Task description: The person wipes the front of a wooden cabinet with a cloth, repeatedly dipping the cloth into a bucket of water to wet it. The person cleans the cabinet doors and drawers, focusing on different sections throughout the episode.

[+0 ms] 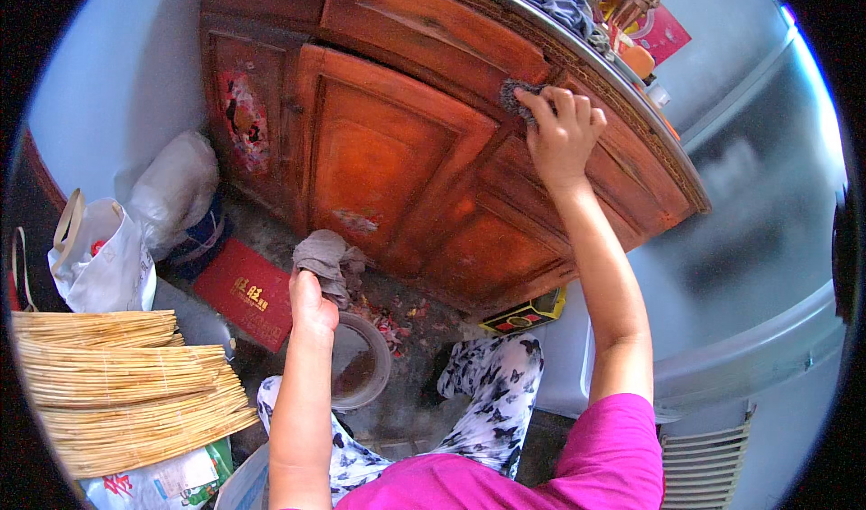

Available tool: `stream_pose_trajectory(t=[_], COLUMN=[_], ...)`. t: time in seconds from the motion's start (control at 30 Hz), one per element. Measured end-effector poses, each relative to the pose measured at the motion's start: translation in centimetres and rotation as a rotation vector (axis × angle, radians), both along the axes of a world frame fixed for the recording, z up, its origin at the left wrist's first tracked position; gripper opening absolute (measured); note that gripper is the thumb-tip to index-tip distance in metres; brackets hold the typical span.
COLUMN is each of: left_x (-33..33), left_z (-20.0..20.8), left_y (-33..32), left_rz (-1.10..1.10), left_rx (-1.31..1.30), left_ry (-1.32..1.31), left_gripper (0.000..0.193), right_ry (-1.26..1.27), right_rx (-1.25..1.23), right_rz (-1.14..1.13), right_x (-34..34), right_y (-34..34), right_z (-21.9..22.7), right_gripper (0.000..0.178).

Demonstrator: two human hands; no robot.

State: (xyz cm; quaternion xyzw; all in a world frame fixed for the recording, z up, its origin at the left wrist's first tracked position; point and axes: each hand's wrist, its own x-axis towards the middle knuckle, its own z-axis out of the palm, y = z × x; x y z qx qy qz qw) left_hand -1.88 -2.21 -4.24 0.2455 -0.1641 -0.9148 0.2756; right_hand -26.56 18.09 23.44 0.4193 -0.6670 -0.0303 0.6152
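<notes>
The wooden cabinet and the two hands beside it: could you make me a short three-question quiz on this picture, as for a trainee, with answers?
1. What does the right hand hold against the wooden cabinet?
2. True or false: the left hand is empty.
3. What colour is the box to the left of the round tub? A) green B) red C) white

Key:
1. A dark scouring pad.
2. False; it holds a greyish cloth.
3. B.
</notes>
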Motion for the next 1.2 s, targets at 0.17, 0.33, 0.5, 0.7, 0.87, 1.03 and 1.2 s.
stream_pose_trajectory(t=[0.17,0.33,0.5,0.7,0.87,1.03,1.2], left_x=[-0.1,0.2,0.5,-0.2,0.0,-0.1,0.4], left_z=[-1.6,0.0,2.1,1.6,0.9,1.4,1.8], left_y=[-0.7,-0.4,1.1,1.3,1.1,2.0,2.2], left_rz=[-0.057,-0.001,0.022,-0.042,-0.086,-0.028,-0.061], left_rx=[-0.080,-0.019,0.009,0.001,0.047,0.029,0.090], left_ry=[0.011,-0.024,-0.042,-0.048,0.027,-0.030,-0.023], left_gripper=[0.031,0.028,0.026,0.027,0.029,0.030,0.032], right_ry=[0.026,0.037,0.063,0.174,0.219,0.211,0.208], right_rx=[-0.086,0.024,0.075,0.048,0.165,0.187,0.204], right_rz=[0.089,0.057,-0.023,0.151,0.100,0.066,0.114], right_x=[-0.5,-0.4,0.4,-1.8,-0.1,-0.1,-0.1], right_y=[-4.0,-3.7,-1.5,-11.4,-13.4,-8.7,-16.0], right_z=[3.8,2.7,4.6,6.7,7.0,5.7,7.2], right_gripper=[0.045,0.050,0.043,0.040,0.036,0.028,0.025])
